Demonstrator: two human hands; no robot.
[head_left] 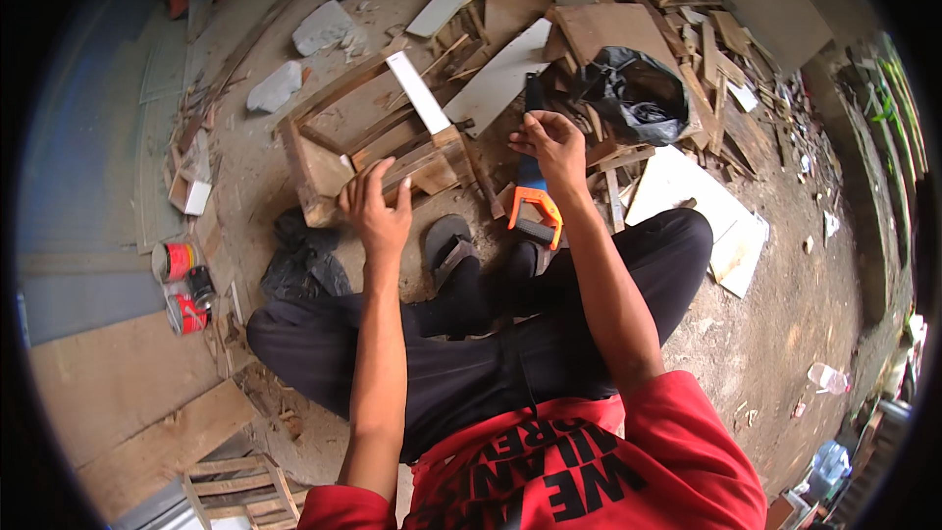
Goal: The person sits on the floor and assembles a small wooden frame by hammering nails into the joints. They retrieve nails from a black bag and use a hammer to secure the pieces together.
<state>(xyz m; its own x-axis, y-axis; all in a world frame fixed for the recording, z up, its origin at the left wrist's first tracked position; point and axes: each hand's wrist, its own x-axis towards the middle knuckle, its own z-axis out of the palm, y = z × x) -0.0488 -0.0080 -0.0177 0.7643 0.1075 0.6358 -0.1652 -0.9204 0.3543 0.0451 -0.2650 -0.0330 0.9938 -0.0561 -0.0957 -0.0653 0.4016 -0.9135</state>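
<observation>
My left hand [378, 206] is raised over the near edge of a wooden frame [304, 177], its fingers apart and nothing visible in them. A white strip [417, 93] lies across the frame's right part, above a short wood block [429, 169]. My right hand [551, 145] has thumb and fingertips pinched together; whatever they hold is too small to make out. Behind that hand is a saw with an orange handle [535, 204] and a blue part, partly hidden. Between the frame and the saw, a brown stick [483, 177] with a dark end slants, possibly a hammer.
My sandalled feet [449, 243] stand just below the frame. Black plastic bags lie at left [304, 260] and upper right [638, 98]. Scrap wood [721, 69] is heaped at far right, with a white board [697, 216] nearer. Red cans [177, 260] stand at left.
</observation>
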